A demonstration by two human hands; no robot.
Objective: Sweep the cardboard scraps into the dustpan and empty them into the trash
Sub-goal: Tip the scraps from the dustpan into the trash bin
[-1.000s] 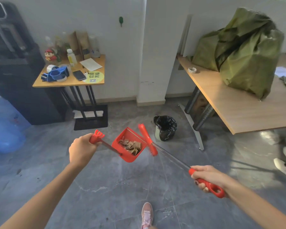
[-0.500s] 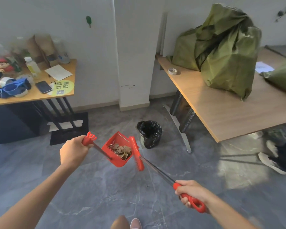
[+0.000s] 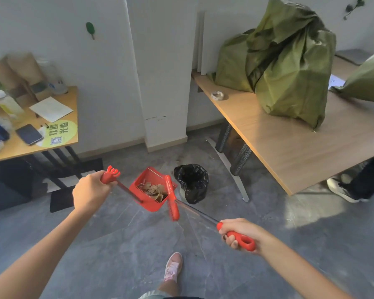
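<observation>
Head view: a black-bagged trash bin (image 3: pixel 191 182) stands on the grey floor (image 3: pixel 117 244) by the white pillar (image 3: pixel 160 83), off the corner of a wooden table (image 3: pixel 289 152) piled with green sacks (image 3: pixel 289 72). The red broom head (image 3: pixel 172 198) lies between the bin and the dustpan (image 3: pixel 152 206). The left hand (image 3: pixel 91 193) grips the dustpan's handle and the right hand (image 3: pixel 239 233) grips the broom's, with the red pan just left of the bin and brown cardboard scraps (image 3: pixel 154 189) heaped inside it.

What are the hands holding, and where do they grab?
The left hand grips the red dustpan by the top of its long handle; the right hand grips the broom by its red handle end.
</observation>
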